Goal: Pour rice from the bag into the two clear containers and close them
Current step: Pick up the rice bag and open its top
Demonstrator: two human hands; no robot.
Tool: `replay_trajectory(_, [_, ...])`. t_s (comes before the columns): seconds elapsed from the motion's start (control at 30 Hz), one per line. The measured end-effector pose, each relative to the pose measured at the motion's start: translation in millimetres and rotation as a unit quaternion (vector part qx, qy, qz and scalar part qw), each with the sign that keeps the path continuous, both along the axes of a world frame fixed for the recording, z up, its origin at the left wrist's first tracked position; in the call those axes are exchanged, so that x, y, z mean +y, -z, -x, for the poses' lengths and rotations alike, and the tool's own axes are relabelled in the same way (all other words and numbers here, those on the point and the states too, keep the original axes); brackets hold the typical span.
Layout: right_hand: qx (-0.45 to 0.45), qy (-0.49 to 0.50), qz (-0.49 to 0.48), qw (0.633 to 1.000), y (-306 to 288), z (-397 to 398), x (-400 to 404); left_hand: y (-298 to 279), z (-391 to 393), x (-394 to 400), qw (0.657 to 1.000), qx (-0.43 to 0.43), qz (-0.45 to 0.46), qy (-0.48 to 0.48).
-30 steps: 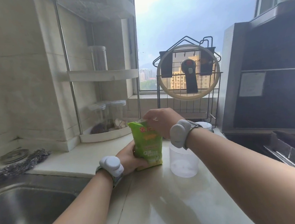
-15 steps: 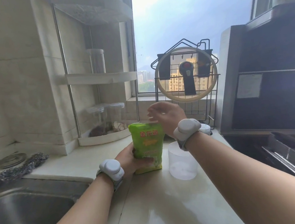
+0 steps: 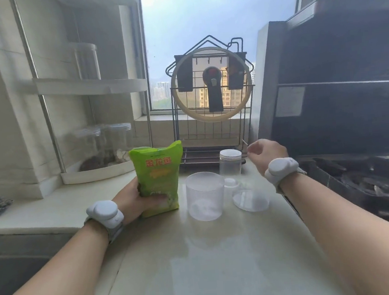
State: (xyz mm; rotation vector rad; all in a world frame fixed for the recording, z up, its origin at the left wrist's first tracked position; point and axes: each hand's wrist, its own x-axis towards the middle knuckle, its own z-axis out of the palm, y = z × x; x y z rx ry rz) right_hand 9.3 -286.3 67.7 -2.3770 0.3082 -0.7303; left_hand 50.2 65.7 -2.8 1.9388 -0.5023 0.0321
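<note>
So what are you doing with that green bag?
The left hand holds the green rice bag upright on the counter. The right hand is lifted off to the side, loosely closed, and it's too small to tell if it holds anything. An open clear container stands beside the bag, its round lid lying flat nearby. A second container behind has its lid on. No rice has been poured yet.

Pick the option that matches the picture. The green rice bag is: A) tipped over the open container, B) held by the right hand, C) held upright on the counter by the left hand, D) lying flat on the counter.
C: the left hand grips the lower part of the green rice bag, which stands upright beside the open clear container; the right hand is off to the right, away from it.
</note>
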Motion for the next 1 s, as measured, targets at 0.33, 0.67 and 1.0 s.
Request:
replay_trajectory(0.33, [0.206, 0.005, 0.115, 0.972, 46.5, -28.7, -15.2, 3.7, -2.7, -1.1, 1.000, -0.009, -0.014, -0.021])
replay_trajectory(0.67, [0.155, 0.042, 0.112, 0.981, 49.5, -23.1, -11.1, -1.2, 5.2, -7.1, 0.999, -0.003, 0.023, -0.036])
replay_trajectory(1.0, [-0.134, -0.175, 0.122, 0.968, -45.8, 8.5, 105.3, -3.7, 5.6, -5.2, 0.999, 0.004, 0.024, -0.026])
